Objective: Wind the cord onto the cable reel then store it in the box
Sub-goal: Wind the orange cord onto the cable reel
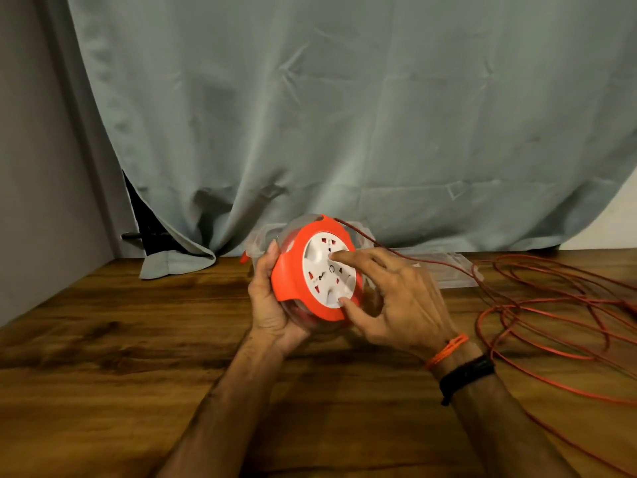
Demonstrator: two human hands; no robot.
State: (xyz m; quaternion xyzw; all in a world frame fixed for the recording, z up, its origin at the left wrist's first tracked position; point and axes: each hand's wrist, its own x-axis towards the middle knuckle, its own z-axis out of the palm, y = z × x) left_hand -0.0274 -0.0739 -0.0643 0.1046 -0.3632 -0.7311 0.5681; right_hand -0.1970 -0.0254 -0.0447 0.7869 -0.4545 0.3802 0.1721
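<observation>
A dark wooden table [138,339] carries loose red cord [551,315] in loops. Left of the cord, at the table's back edge, lies a clear plastic box [444,267]; a curtain hem [172,267] rests further left.

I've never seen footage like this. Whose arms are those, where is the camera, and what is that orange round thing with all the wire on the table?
There is no machine here: the arms belong to a person, and the single picture comes from a camera worn on their head, looking forward and down.

The orange and white round thing is a cable reel, a drum with sockets on its white face. The left hand grips its edge from the side and holds it up above the wooden table. The right hand has its fingers spread, with a fingertip and the thumb touching the white face.

The red cord runs from the top of the reel and lies in loose loops on the table to the right, so most of it is not yet wound. Behind the reel stands a clear plastic box, before a grey curtain.
</observation>
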